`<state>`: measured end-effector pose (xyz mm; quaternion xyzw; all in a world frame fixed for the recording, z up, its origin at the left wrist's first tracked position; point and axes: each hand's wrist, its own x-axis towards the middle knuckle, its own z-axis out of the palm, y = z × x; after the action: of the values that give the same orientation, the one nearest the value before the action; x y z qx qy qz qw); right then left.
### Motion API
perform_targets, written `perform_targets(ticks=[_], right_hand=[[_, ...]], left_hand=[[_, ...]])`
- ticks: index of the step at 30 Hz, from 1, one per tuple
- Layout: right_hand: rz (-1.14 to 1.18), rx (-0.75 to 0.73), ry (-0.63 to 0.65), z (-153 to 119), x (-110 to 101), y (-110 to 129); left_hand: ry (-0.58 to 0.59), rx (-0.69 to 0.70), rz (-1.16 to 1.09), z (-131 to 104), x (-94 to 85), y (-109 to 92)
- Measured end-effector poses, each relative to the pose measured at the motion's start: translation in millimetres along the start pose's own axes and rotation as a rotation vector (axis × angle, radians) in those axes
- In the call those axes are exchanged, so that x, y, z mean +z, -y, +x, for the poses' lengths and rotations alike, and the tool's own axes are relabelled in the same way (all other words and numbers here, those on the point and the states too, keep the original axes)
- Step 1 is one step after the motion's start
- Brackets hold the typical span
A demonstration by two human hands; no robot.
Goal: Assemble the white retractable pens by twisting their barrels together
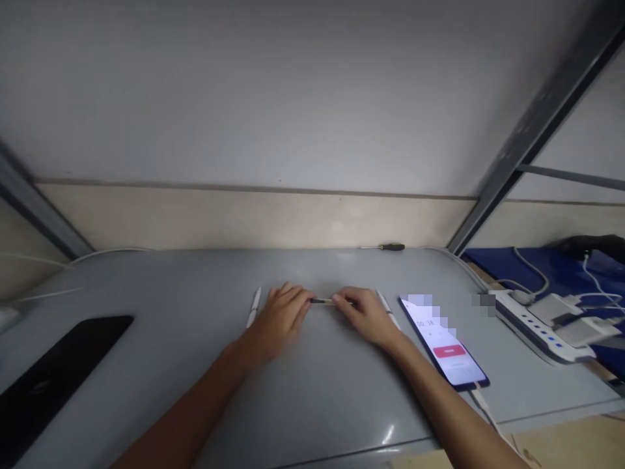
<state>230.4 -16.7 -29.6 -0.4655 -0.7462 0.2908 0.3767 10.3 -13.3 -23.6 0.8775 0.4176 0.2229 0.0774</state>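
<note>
Between my two hands stretches a thin pen refill (322, 301), dark toward the left and paler toward the right. The fingers of my left hand (286, 312) are closed on its dark end. Its other end is pinched by my right hand (361, 312), whose thumb and fingers hide the tip. Beside my left hand lies a slim white pen (254, 306) with a dark band, its lower part covered by the hand. Another white pen piece (388, 309) lies just right of my right hand, also partly hidden.
A phone (444, 345) with a lit timer lies right of my right forearm, its cable running down. Farther right is a power strip (541, 329) with chargers. A screwdriver (390, 247) lies by the back wall, and a black flat object (63, 371) at left.
</note>
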Motion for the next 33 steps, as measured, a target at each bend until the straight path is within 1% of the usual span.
perform_targets(ticks=[3, 6, 10, 13, 17, 20, 24, 27, 31, 33], right_hand=[[0.035, -0.006, -0.04, 0.0, -0.5, 1.2], [0.013, 0.009, -0.015, -0.3, -1.1, 1.8], [0.063, -0.016, -0.052, -0.5, -1.5, 2.0], [0.059, -0.007, -0.01, -0.1, -1.7, 1.7], [0.084, -0.006, -0.049, 0.1, -1.9, 1.6], [0.028, -0.002, -0.014, -0.6, -2.5, 2.6], [0.034, -0.01, -0.039, -1.4, -3.0, 4.3], [0.005, -0.002, 0.001, -1.4, -2.5, 5.0], [0.048, -0.025, -0.035, -1.1, -1.8, 4.4], [0.011, -0.016, -0.022, -1.0, -1.7, 3.3]], left_hand=[[-0.02, -0.016, -0.021, 0.8, 0.5, 0.5], [-0.024, -0.031, -0.026, 1.7, -0.3, -0.1], [-0.035, -0.022, -0.011, 2.0, 0.0, 0.2], [-0.043, 0.001, -0.012, 1.9, 1.2, 1.2], [-0.048, -0.001, -0.016, 2.5, 1.9, 1.7], [-0.045, 0.003, -0.013, 2.7, 1.5, 0.8], [-0.027, 0.005, 0.002, 2.6, 0.2, -1.0], [-0.028, 0.004, -0.001, 2.5, -0.3, -1.1], [-0.038, 0.018, 0.003, 2.9, 0.6, -0.2], [-0.026, 0.011, 0.003, 3.1, 0.9, -0.1]])
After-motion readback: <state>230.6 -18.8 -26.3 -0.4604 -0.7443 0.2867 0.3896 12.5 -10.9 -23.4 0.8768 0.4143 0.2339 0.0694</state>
